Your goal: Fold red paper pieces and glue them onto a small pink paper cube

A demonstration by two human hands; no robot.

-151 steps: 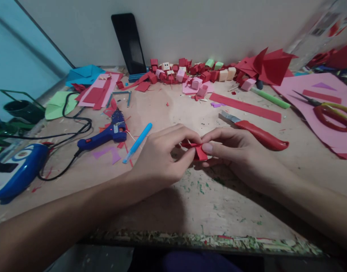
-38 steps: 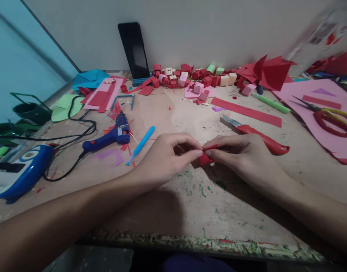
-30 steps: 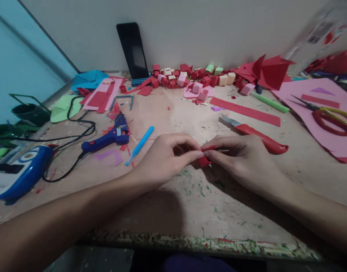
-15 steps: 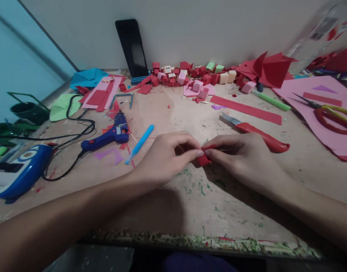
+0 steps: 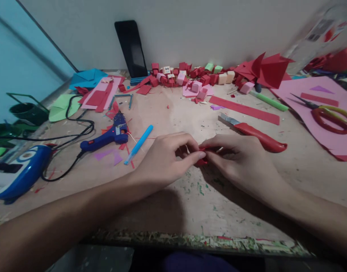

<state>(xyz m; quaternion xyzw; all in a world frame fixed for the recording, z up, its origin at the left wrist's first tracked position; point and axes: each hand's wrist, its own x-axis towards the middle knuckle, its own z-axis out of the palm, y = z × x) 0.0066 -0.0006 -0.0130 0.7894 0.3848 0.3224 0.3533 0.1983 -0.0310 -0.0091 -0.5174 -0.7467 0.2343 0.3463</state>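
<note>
Bare left hand [image 5: 175, 156] and right hand [image 5: 244, 160], uncovered forearms [image 5: 85, 207], dark purple cloth [image 5: 197, 262] below, perhaps clothing

I face grey wall [image 5: 204, 30] along far edge of wooden desk [image 5: 159, 109]; blue wall [image 5: 23, 56] at far-left corner; light dim.

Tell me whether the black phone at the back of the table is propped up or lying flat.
Propped up: the black phone stands on its short end, tilted, before the pale wall.
</note>
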